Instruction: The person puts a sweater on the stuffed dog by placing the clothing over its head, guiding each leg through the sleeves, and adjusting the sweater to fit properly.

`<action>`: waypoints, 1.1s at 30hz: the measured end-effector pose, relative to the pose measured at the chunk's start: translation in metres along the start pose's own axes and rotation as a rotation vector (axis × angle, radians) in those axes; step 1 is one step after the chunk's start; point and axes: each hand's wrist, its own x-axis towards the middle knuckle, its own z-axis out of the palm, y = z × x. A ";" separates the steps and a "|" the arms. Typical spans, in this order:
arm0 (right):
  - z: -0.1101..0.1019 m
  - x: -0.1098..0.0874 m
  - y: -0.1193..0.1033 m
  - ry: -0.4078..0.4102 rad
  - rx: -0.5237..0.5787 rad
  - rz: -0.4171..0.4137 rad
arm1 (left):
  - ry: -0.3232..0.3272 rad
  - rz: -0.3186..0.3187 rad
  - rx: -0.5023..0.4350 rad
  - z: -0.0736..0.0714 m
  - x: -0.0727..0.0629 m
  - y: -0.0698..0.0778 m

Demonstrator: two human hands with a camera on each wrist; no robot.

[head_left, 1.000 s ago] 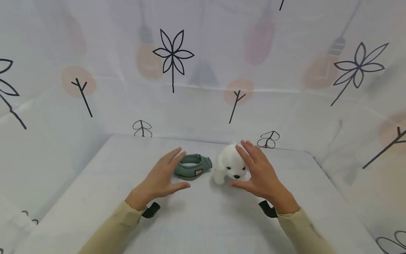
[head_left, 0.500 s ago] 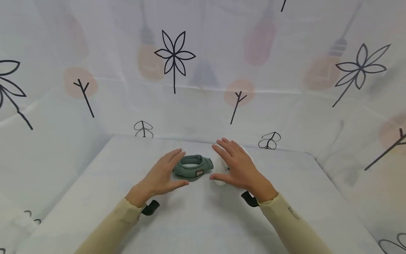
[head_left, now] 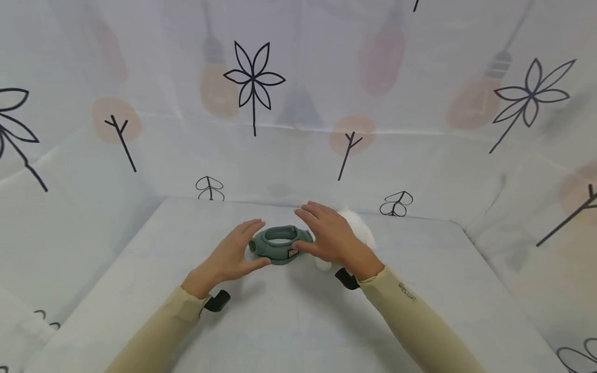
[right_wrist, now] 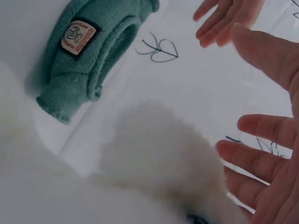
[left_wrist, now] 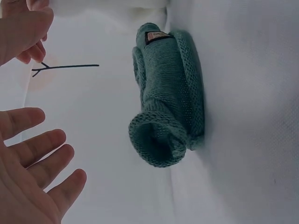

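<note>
A small green knitted sweater with a patch on its front lies on the white table between my two hands. In the left wrist view one sleeve opening of the sweater faces the camera. My left hand hovers just left of it, fingers spread and holding nothing. My right hand is held over the sweater's right end, its fingers extended. Behind that hand a white plush dog is mostly hidden. Close up in the right wrist view, the plush dog's fur fills the lower left.
The white table has its far edge against a white cloth backdrop printed with flowers and twigs. More printed cloth closes in both sides. A black strap-like piece sits at each wrist, the right one close to the plush dog.
My right hand has moved left, from in front of the plush dog to over the sweater's right end. My left hand has shifted slightly left, baring the sweater's left sleeve.
</note>
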 end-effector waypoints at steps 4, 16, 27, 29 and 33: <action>0.005 0.011 -0.004 -0.048 0.018 0.034 | -0.023 -0.045 -0.031 0.001 0.002 -0.006; 0.033 0.017 -0.029 -0.125 0.224 0.122 | -0.025 -0.099 -0.078 0.010 0.004 -0.016; 0.062 0.016 -0.032 -0.183 0.393 0.259 | -0.023 -0.096 -0.119 0.018 0.012 -0.018; 0.068 0.014 -0.031 -0.182 0.388 0.274 | -0.026 -0.095 -0.121 0.020 0.014 -0.019; 0.078 0.010 -0.030 -0.166 0.396 0.301 | -0.057 -0.101 -0.111 0.026 0.017 -0.021</action>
